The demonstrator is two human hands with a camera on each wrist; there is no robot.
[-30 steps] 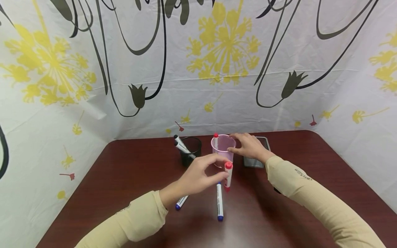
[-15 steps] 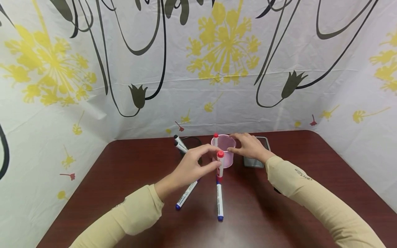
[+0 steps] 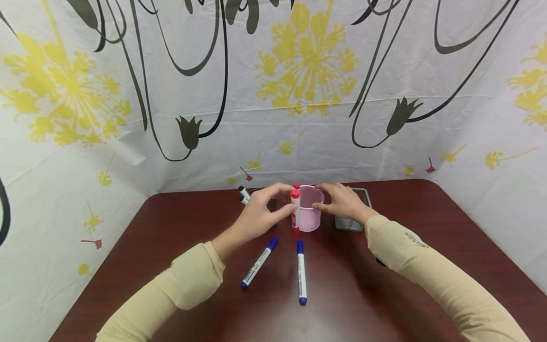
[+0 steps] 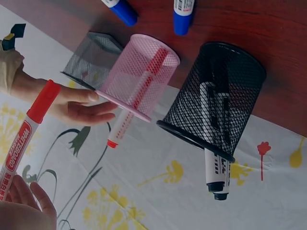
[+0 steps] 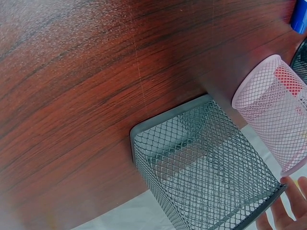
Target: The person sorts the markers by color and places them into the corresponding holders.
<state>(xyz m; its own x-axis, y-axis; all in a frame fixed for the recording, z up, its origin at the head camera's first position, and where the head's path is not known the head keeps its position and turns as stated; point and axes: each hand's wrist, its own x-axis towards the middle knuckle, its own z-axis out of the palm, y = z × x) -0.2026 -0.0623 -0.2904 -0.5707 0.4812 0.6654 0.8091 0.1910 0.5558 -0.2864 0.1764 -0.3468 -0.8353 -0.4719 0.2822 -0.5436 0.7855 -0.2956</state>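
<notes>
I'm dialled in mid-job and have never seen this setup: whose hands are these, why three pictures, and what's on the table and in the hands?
There is no machine here: a person in beige sleeves works with bare hands. The wide picture comes from a camera on the person's head; the other two come from cameras on each wrist, so they look tilted.

The left hand pinches a red-capped marker upright beside the pink mesh cup. The right hand touches that cup's side with nearly straight fingers. One red marker already stands in the cup.

On the brown table lie two blue-capped markers. A black mesh cup holds black markers, and a grey mesh tray stands behind the pink cup.
</notes>
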